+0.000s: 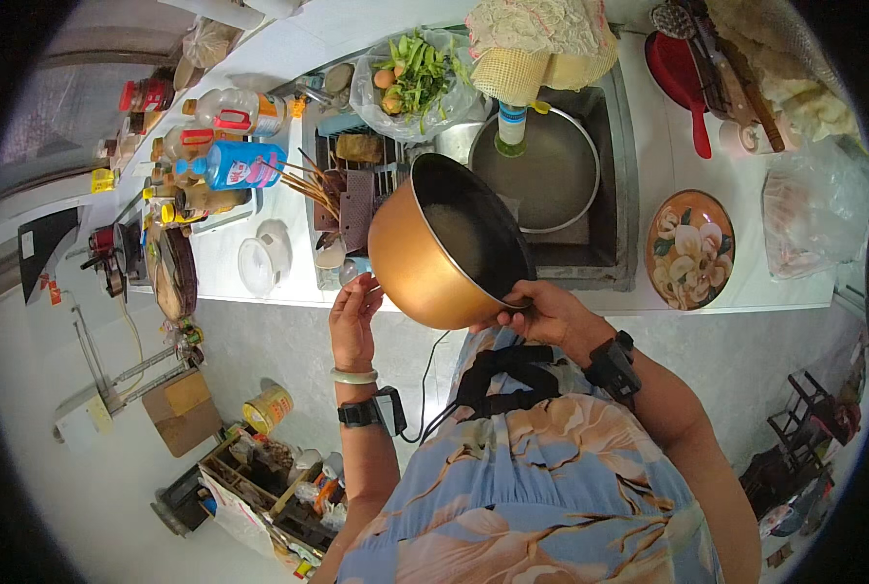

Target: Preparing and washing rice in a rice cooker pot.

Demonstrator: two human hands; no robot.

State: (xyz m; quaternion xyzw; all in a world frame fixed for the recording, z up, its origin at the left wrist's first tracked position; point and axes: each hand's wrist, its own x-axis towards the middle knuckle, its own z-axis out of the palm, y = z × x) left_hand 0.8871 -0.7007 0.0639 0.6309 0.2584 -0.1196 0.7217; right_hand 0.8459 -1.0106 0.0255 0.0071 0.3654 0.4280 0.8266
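Note:
A gold-coloured pot with a dark inside point(423, 259) is held tilted in front of the sink, its opening turned to the upper right. My right hand point(540, 310) grips its lower right rim, thumb on the rim and fingers beneath. My left hand point(356, 317) is at the pot's lower left side, fingers bent, its fingertips touching or very near the outer wall; which is hard to tell. Behind the pot, a large round metal-rimmed pan point(544, 175) sits in the dark sink point(606, 248). A green-ended bottle point(511, 131) stands over that pan's upper edge.
Left of the sink are a utensil holder point(356, 212) with chopsticks, a blue detergent bottle point(241, 165) and a clear plastic container point(259, 263). A bag of greens and eggs point(423, 87) lies behind. A floral plate point(690, 248) and a red pan point(671, 73) are on the right.

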